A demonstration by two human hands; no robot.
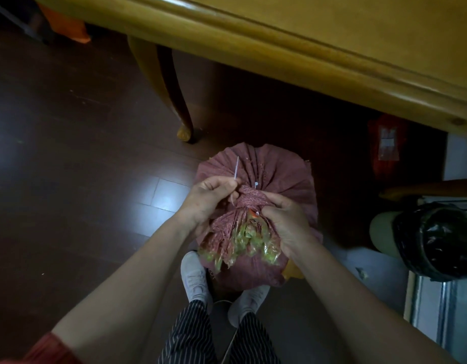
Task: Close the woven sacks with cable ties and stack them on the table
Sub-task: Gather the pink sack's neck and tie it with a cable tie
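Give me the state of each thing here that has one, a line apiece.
woven sack: on the floor, neck gathered.
cable tie: round the neck, tail sticking up.
left hand: pinches the tie's tail.
right hand: grips the gathered neck.
green liner: bunched, poking out of the mouth.
bin: lined with a black bag.

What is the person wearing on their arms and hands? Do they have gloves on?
No gloves. The left grip and the right grip are bare hands, with no watch or bracelet showing at the wrists. The left forearm and the right forearm are bare too. A red sleeve shows on the left arm at the bottom edge; no sleeve shows on the right.
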